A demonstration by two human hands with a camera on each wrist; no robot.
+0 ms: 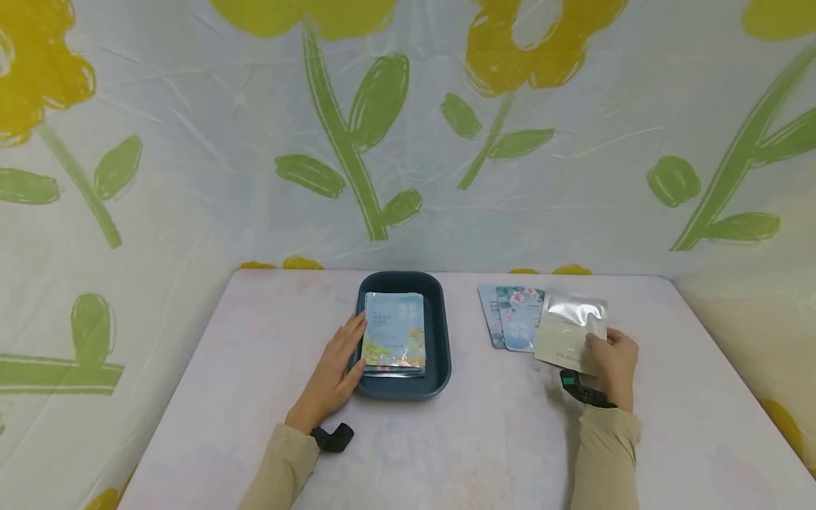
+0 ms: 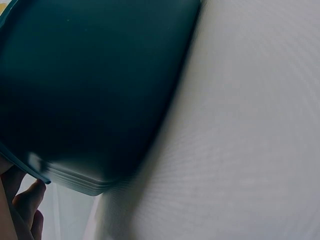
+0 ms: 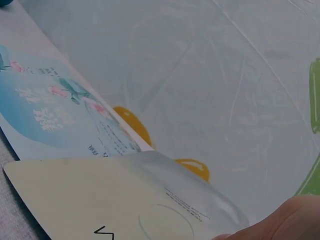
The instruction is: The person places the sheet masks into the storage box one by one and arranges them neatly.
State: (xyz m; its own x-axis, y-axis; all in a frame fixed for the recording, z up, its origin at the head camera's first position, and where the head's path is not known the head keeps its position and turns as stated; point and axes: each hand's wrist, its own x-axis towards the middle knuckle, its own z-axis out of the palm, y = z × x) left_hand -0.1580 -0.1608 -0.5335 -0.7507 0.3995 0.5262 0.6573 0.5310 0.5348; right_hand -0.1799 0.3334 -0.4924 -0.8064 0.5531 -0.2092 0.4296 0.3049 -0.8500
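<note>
My right hand (image 1: 617,360) pinches the right edge of a cream and silver sheet mask packet (image 1: 567,329) between thumb and fingers. In the right wrist view, that packet (image 3: 95,195) overlaps a blue flowered packet (image 3: 55,110). Two blue flowered packets (image 1: 524,322) lie fanned out just to its left. My left hand (image 1: 333,367) rests along the left side of a dark teal tray (image 1: 440,354), its fingers extended at the rim. Inside the tray is a stack of packets, topped by a light blue one (image 1: 394,329). The left wrist view shows mostly the tray's outer wall (image 2: 100,90).
The pale table (image 1: 484,439) has its far edge against a hanging cloth (image 1: 255,92) printed with yellow flowers and green leaves. Bare tabletop separates the tray from the fanned packets. Each wrist wears a black band (image 1: 583,389).
</note>
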